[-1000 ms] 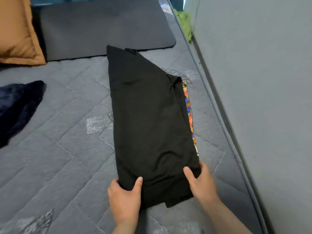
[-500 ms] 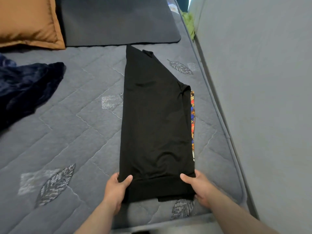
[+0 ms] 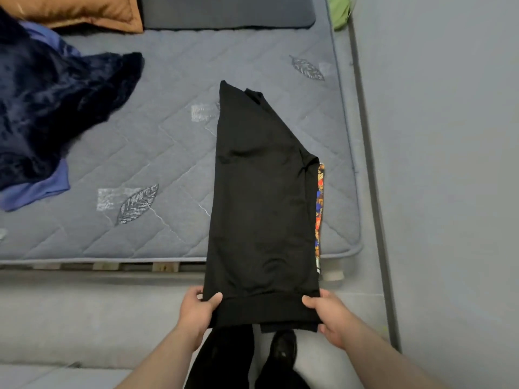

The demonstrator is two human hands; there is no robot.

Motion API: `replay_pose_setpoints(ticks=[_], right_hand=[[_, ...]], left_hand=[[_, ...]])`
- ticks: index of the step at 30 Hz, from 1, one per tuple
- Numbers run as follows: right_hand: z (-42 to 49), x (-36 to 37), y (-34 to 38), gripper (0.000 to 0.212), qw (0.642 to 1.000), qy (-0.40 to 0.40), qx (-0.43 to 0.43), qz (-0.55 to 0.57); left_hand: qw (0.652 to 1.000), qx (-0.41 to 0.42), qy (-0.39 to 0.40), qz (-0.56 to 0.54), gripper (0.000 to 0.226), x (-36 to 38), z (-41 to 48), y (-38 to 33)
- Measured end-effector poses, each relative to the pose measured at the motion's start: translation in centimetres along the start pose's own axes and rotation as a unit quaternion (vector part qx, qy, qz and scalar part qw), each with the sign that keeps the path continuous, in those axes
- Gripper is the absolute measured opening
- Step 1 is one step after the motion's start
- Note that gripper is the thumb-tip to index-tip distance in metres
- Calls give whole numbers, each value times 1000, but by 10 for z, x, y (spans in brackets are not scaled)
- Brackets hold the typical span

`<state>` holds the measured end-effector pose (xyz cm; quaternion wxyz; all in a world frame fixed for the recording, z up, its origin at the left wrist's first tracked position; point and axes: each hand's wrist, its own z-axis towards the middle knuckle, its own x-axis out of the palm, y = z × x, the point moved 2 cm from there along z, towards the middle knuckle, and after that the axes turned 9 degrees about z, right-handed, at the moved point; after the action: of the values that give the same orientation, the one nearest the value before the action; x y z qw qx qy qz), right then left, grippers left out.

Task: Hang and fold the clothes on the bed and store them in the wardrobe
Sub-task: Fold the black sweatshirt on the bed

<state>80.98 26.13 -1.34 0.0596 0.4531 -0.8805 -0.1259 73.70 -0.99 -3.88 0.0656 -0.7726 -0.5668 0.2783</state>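
Note:
A black garment [image 3: 264, 209], folded into a long strip, lies lengthwise with its near end hanging past the foot edge of the grey quilted mattress [image 3: 157, 147]. A colourful printed edge [image 3: 320, 209] shows along its right side. My left hand [image 3: 198, 310] grips the near left corner, thumb on top. The near right corner is gripped the same way by my right hand [image 3: 328, 315].
A dark blue fleece pile [image 3: 53, 108] with a lighter blue cloth [image 3: 31, 189] lies at the left of the bed. An orange pillow [image 3: 84, 9] and a dark pillow [image 3: 224, 9] sit at the head. A grey wall [image 3: 449, 136] runs along the right. A green cloth [image 3: 339, 9] sits at the far corner.
Both hands have pulled the black garment toward me, so its near end now overhangs the foot of the mattress. I have stepped back and my feet show on the floor.

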Motion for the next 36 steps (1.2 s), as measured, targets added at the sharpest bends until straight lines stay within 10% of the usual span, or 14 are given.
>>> replay_pose_setpoints(ticks=[6, 15, 18, 23, 28, 36], right_hand=[[-66, -23, 9, 21, 997, -35, -61, -22], [-156, -50, -1, 31, 989, -59, -48, -130], [-163, -35, 23, 30, 995, -14, -63, -78], [-154, -5, 101, 28, 992, 55, -64, 95], [-135, 27, 164, 58, 989, 81, -109, 62], [-101, 63, 230, 13, 933, -42, -305, -188]], left_hand=[[997, 69, -7, -23, 34, -16, -89, -16], [997, -39, 65, 18, 21, -58, -159, -9], [990, -50, 94, -89, 6, -63, -157, -44], [941, -80, 193, -265, 44, -75, -123, -138], [975, 18, 209, -76, 37, -83, -82, -198], [985, 139, 71, 70, 7, -61, -36, -261]])
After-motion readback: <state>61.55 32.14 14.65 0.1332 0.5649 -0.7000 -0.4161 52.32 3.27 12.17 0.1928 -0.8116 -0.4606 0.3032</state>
